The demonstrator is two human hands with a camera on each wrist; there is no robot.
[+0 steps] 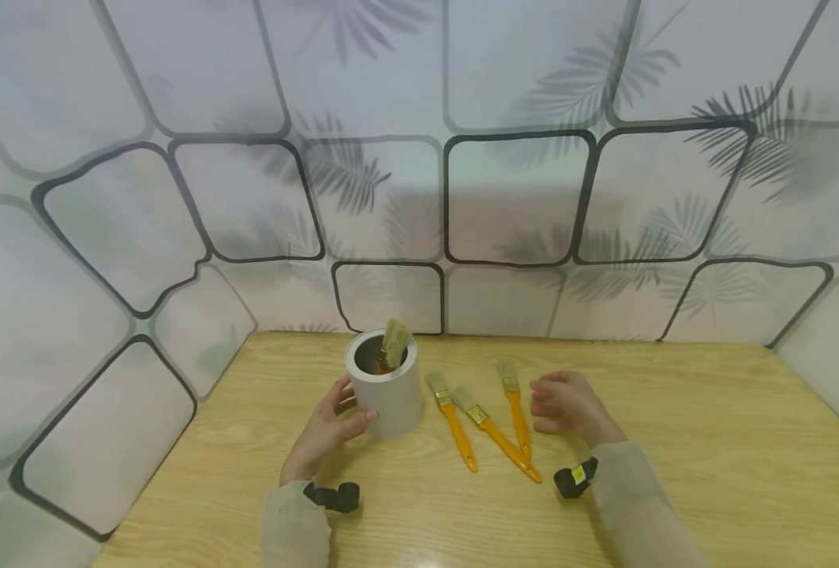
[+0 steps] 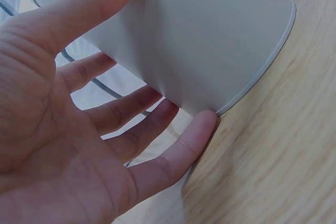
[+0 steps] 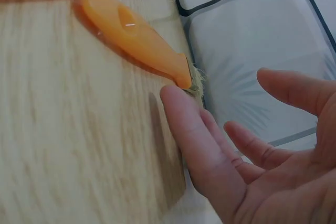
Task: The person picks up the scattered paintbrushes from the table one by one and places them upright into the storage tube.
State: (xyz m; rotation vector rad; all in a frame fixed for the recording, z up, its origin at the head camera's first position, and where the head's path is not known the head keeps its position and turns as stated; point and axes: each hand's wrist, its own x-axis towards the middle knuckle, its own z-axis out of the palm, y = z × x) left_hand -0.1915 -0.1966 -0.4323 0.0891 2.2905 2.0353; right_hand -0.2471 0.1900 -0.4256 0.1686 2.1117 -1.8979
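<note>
My left hand (image 1: 323, 434) grips the side of a pale grey open-topped can (image 1: 394, 406), thumb on the near side and fingers around the left. In the left wrist view, the fingertips press the can's wall (image 2: 205, 35) and the little finger reaches its bottom edge. Bristles of a paintbrush (image 1: 395, 343) stick up out of the can, its handle mostly hidden inside. My right hand (image 1: 568, 406) holds nothing and hovers just right of a paintbrush (image 1: 515, 402) with an orange handle. In the right wrist view, its fingers are loosely bent near that brush's handle (image 3: 139, 40).
Two more orange-handled paintbrushes, a left one (image 1: 455, 422) and a middle one (image 1: 497, 440), lie on the wooden table (image 1: 710, 442) between the hands. The middle one's handle end meets the right brush's. A patterned wall covering (image 1: 511, 197) rises behind the table.
</note>
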